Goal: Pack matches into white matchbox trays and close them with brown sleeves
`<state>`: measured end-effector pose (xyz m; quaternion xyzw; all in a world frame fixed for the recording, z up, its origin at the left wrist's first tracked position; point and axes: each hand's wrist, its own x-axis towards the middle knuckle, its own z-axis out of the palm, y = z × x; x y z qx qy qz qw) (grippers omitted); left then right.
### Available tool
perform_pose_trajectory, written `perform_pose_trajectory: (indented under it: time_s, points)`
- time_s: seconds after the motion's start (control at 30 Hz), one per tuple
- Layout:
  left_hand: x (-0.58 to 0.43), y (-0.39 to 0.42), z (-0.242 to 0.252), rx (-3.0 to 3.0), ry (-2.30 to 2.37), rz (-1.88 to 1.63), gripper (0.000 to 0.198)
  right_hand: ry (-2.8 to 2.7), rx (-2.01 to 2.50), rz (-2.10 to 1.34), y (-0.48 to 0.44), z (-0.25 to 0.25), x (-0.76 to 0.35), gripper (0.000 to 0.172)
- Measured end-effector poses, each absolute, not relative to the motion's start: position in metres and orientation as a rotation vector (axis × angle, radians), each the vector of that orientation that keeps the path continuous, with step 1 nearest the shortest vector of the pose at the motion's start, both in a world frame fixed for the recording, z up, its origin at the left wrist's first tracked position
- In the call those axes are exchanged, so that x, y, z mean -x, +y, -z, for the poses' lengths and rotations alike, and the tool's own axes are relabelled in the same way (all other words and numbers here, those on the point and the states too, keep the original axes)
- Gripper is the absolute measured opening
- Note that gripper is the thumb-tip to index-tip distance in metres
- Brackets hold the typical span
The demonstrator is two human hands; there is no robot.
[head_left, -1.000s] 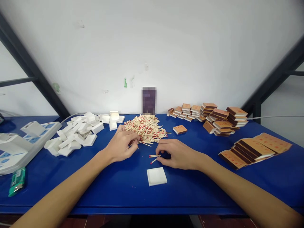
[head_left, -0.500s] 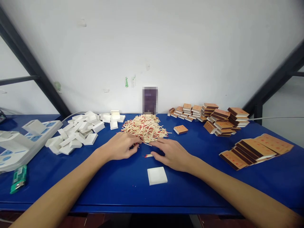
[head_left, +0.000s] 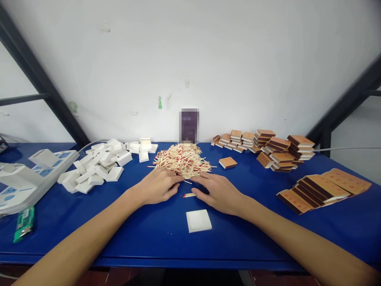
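A heap of red-tipped matchsticks (head_left: 181, 159) lies in the middle of the blue table (head_left: 149, 234). My left hand (head_left: 159, 185) rests at the heap's near edge, fingers curled down onto the sticks. My right hand (head_left: 218, 190) lies flat beside it, fingers stretched toward the heap. A few loose matches (head_left: 188, 195) sit on the table just by the right hand's thumb. A small white inner tray (head_left: 199, 220) lies nearer to me, below the right hand.
White inner trays (head_left: 95, 167) are piled at the left, and a white power strip (head_left: 32, 174) and a green lighter (head_left: 24, 223) lie beyond them. Brown matchbox sleeves are stacked at the back right (head_left: 268, 147) and fanned at the right (head_left: 321, 188). One sleeve (head_left: 228, 162) lies alone.
My right hand has slid from the loose matches up to the heap's edge and flattened. My left hand has moved slightly right along the heap.
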<state>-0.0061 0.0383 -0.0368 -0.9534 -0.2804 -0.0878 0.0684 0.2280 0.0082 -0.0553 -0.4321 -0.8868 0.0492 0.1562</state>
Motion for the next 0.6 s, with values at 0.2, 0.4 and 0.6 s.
perform_pose_trajectory:
  time_s: [0.2,0.4,0.6]
  points:
    - [0.0034,0.0358,0.0372,2.914,-0.930,0.245,0.027,-2.518,1.203,-0.193,0.0093,0.0542,-0.2305,0.031]
    - [0.0038,0.0351,0.0373,2.858,-0.981,0.252,0.028,-2.477,1.175,-0.230,0.0108,0.0548,-0.2312,0.028]
    - [0.0035,0.0370,0.0376,2.847,-0.972,0.234,0.021,-2.507,1.143,-0.237,0.0113,0.0547,-0.2317,0.029]
